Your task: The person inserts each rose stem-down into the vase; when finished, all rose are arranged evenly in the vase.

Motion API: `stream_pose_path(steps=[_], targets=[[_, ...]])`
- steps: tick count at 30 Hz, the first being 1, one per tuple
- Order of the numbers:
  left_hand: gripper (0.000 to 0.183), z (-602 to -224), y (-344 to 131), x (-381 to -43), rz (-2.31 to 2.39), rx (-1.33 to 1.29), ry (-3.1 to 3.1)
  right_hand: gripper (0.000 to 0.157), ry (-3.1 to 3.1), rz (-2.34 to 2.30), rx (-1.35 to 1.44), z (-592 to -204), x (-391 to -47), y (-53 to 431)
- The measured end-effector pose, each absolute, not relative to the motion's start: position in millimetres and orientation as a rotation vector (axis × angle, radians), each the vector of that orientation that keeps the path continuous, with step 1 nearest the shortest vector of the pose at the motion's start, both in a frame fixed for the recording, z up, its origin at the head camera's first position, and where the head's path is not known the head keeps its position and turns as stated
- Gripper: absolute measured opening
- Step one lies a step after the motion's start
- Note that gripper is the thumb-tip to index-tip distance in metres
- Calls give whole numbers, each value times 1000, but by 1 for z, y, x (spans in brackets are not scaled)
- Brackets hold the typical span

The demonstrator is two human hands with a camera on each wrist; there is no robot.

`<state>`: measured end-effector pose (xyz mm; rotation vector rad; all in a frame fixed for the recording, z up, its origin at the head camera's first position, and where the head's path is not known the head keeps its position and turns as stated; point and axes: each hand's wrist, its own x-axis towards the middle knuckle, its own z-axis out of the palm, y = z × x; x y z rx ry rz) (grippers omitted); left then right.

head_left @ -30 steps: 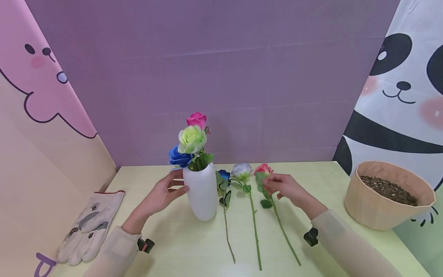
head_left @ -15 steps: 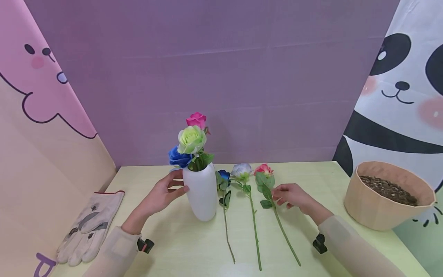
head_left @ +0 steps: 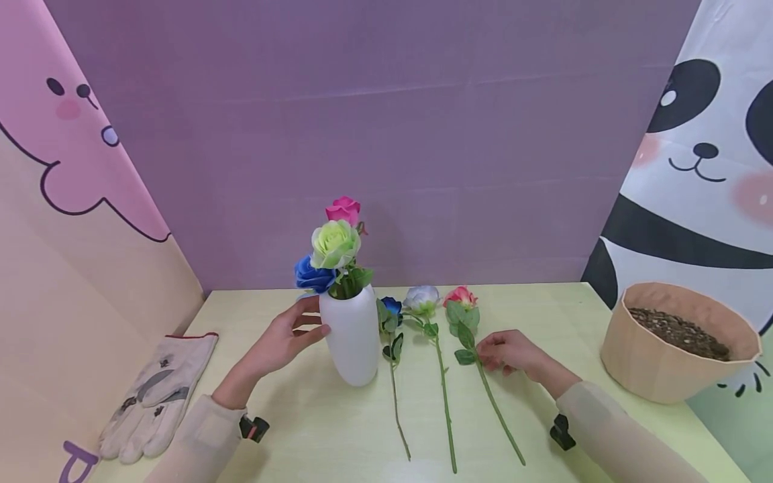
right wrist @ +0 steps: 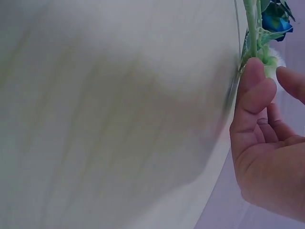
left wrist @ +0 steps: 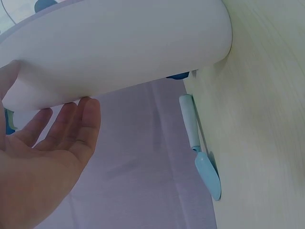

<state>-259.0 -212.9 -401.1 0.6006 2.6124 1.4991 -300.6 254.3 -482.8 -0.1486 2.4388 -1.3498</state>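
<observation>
My left hand (head_left: pixel 288 337) holds the white vase (head_left: pixel 351 339) from the left, thumb in front and fingers along its side. Pink, green and blue roses (head_left: pixel 335 244) stand in the vase. To its right three flowers lie on the table: a dark blue rose (head_left: pixel 392 306), a pale lilac flower (head_left: pixel 423 298) and a coral-pink rose (head_left: pixel 461 297). Beside the coral-pink rose's stem is my right hand (head_left: pixel 513 353), fingers loosely bent. In the right wrist view, a fingertip (right wrist: pixel 253 67) is at a green stem (right wrist: pixel 251 28), with the thumb apart from it.
White gloves (head_left: pixel 160 396) lie at the table's left. A tan pot (head_left: pixel 658 355) with dark soil stands at the right. In the left wrist view, a light blue trowel (left wrist: pixel 208 176) lies beyond the vase. A purple backdrop (head_left: pixel 386 147) closes off the back.
My right hand has slid from the leaves below the coral-pink flower head toward me and slightly right along its stem. The left hand and vase look unmoved.
</observation>
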Motion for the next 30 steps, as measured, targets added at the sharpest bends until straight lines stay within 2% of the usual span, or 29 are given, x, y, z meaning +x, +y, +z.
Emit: stream_pose_path(steps=[30], targets=[[65, -401, -213, -260, 1507, 602, 2615, 19, 2529, -1236, -45, -486, -307, 239]])
